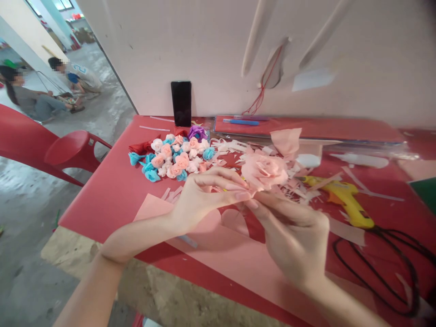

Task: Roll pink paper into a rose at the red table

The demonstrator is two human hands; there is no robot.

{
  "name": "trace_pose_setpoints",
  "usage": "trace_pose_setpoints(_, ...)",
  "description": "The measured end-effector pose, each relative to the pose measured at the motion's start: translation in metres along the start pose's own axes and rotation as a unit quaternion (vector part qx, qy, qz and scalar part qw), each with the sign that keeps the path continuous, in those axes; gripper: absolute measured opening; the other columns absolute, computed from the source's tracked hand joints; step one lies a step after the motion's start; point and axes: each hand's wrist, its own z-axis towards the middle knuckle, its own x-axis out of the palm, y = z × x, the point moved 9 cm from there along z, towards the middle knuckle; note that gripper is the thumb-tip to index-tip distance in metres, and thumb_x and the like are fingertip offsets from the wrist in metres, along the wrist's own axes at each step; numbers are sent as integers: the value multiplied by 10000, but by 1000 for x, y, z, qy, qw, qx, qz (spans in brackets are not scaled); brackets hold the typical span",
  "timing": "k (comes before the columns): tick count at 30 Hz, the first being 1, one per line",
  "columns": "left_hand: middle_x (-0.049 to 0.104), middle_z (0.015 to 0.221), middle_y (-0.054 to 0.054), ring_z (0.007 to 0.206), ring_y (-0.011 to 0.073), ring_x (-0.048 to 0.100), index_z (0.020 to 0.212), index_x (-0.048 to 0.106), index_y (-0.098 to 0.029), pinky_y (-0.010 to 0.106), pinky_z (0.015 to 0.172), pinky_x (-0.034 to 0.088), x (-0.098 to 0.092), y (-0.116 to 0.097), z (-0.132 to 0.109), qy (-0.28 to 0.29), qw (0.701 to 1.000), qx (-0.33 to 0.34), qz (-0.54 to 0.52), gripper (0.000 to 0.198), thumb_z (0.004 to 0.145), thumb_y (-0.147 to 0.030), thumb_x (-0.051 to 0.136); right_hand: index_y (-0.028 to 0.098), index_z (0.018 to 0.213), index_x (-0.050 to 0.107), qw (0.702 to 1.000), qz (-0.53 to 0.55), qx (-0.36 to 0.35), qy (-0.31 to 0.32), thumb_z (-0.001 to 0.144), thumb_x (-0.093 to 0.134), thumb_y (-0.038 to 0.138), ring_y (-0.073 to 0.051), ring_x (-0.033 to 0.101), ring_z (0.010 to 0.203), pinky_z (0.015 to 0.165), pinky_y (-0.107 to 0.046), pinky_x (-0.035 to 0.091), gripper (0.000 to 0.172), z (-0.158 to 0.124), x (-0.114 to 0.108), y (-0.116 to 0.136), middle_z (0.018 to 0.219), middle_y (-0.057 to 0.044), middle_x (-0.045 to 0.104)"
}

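A large pale pink paper rose (264,169) is held up above the red table, its layered petals facing up and away from me. My left hand (207,193) pinches the flower's base from the left with thumb and fingers. From the right, my right hand (294,234) pinches the same base, its fingertips meeting those of the left. The exact spot under the bloom is partly hidden by my fingers. Below the hands lie a long pink paper sheet (238,254) and rounded cut petals (235,221). Pink and white paper scraps (235,146) are scattered behind the rose.
Small pink, white and blue paper flowers (173,156) are heaped left of centre. A phone (181,103) leans on the wall. At right lie a yellow glue gun (350,200) and its looped black cord (413,272). A red stool (73,147) and two seated people are at left.
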Motion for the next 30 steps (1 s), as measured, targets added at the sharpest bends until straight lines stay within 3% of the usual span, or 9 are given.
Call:
trace_pose_setpoints(7, 615, 676, -22, 685, 101, 591, 570, 713, -218, 222, 654, 528, 4, 9, 1, 14, 998, -40, -56, 135, 621, -94, 731, 319, 754, 718, 1000, 10, -6, 12, 760, 651, 137, -102, 585, 507, 496, -214, 510, 194, 2, 4, 1, 606, 72, 665)
trace_pose_setpoints(15, 596, 661, 5, 715, 115, 586, 581, 723, -190, 211, 649, 515, 15, 10, 0, 73, 991, -88, -66, 83, 633, -242, 761, 290, 727, 731, 998, 6, 8, 59, 772, 656, 191, -111, 603, 501, 457, -194, 504, 132, 7, 7, 0, 591, 42, 670)
trace_pose_setpoints(20, 618, 698, -17, 646, 73, 587, 649, 741, -208, 195, 638, 534, 9, 8, 1, 61, 994, -69, -60, 81, 662, -132, 715, 260, 700, 714, 997, -25, 42, 53, 752, 682, 260, -110, 591, 471, 428, -192, 487, 60, 6, 5, -7, 581, 33, 671)
trace_pose_setpoints(26, 617, 703, -29, 665, 102, 623, 626, 714, -185, 255, 635, 578, 8, 15, 2, 51, 989, -76, -119, 103, 590, -99, 759, 268, 727, 684, 997, -67, -2, 47, 773, 660, 234, -108, 578, 480, 474, -219, 475, 61, 5, 3, 3, 580, 47, 645)
trace_pose_setpoints(30, 626, 715, -17, 687, 109, 624, 609, 706, -177, 231, 639, 563, 7, 17, 3, 42, 988, -96, -109, 120, 556, -88, 766, 273, 740, 666, 996, -63, -16, 57, 783, 648, 217, -118, 578, 477, 469, -239, 481, 72, 6, 6, 9, 589, 45, 642)
